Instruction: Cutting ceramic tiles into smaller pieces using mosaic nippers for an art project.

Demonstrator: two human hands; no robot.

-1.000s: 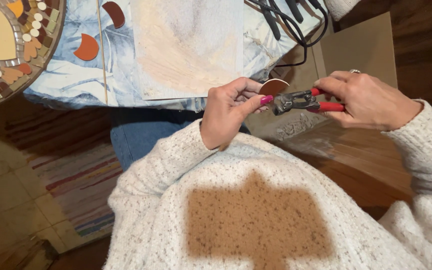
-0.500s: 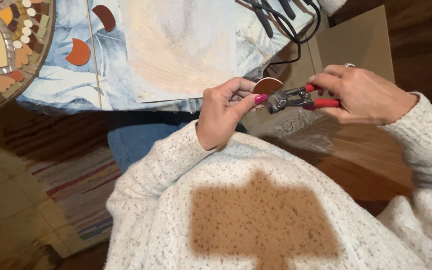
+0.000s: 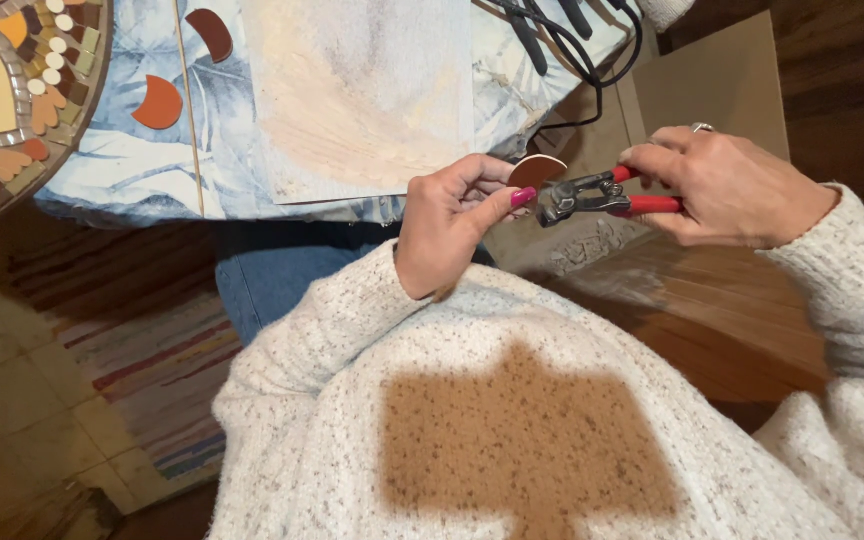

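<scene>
While the left hand (image 3: pixel 449 225) pinches a small brown rounded ceramic tile piece (image 3: pixel 537 169) between thumb and fingertips, it holds the piece up off the lap so its edge is offered to the tool. Closed around the red handles, the right hand (image 3: pixel 727 185) grips a pair of red-handled metal tile nippers (image 3: pixel 592 195), whose dark head sits just beside the tile's lower edge, touching or nearly so. Both hands meet in front of the speckled white knitted sweater (image 3: pixel 512 420), just off the desk's near edge. Beyond them, on the desk, lies a blue-and-white leaf-patterned cloth (image 3: pixel 142 165) carrying two loose curved brown tile offcuts (image 3: pixel 159 100), and a round multicoloured mosaic panel (image 3: pixel 12 90) sits far left, well apart.
</scene>
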